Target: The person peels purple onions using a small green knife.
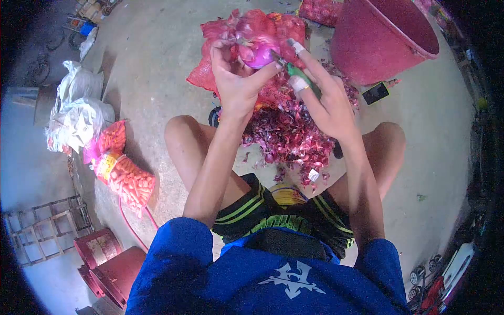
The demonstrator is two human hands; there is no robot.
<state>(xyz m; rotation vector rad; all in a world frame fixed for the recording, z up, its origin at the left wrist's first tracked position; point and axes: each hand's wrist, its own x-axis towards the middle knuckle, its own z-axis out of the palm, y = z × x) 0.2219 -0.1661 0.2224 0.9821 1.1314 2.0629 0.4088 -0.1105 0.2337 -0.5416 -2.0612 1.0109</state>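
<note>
My left hand [235, 86] is raised in front of me, its fingers wrapped round a purple-red onion [261, 55]. Closed on the green handle of a small knife [295, 72], my right hand [328, 102] is just to the right of it. The blade sits close to the onion; whether it touches cannot be made out. White wraps cover some fingertips of the right hand. Behind and below both hands lies a red mesh sack [203, 74] holding onions. A heap of loose purple onion skins [283, 131] spreads on the floor between my legs.
A big red tub [373, 50] stands at the upper right, with a phone [376, 93] on the floor beside it. White sacks [81, 118] and a mesh bag of orange pieces [128, 178] are at left. Red bins [121, 270] stand lower left.
</note>
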